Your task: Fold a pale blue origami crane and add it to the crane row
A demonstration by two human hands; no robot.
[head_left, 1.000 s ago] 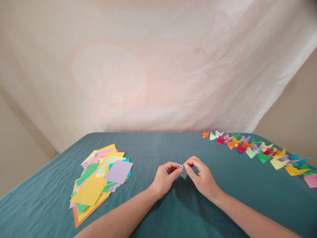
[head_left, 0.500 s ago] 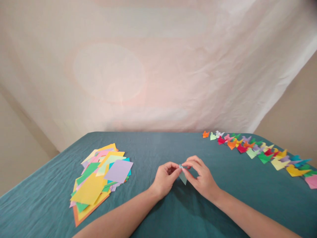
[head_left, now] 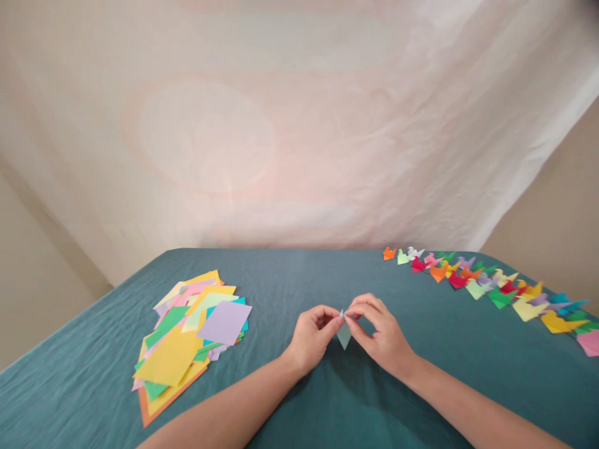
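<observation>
A small pale blue folded origami paper (head_left: 344,338) is held between my two hands above the table, its wide pointed end hanging down and a thin tip showing at the top. My left hand (head_left: 314,337) pinches it with thumb and forefinger from the left. From the right, my right hand (head_left: 380,330) pinches it near the same upper part. The fingertips of both hands almost meet and hide the middle of the folds.
On the left lies a loose pile of coloured paper squares, a purple sheet (head_left: 225,323) and a yellow sheet (head_left: 171,358) on top. Rows of folded paper birds (head_left: 500,298) run along the right side of the green-clothed table (head_left: 290,274). A pale cloth (head_left: 299,125) hangs behind.
The folded paper has turned slightly between my fingers, its lower point swinging left so its broad side faces me more. Both hands stay nearly in place.
</observation>
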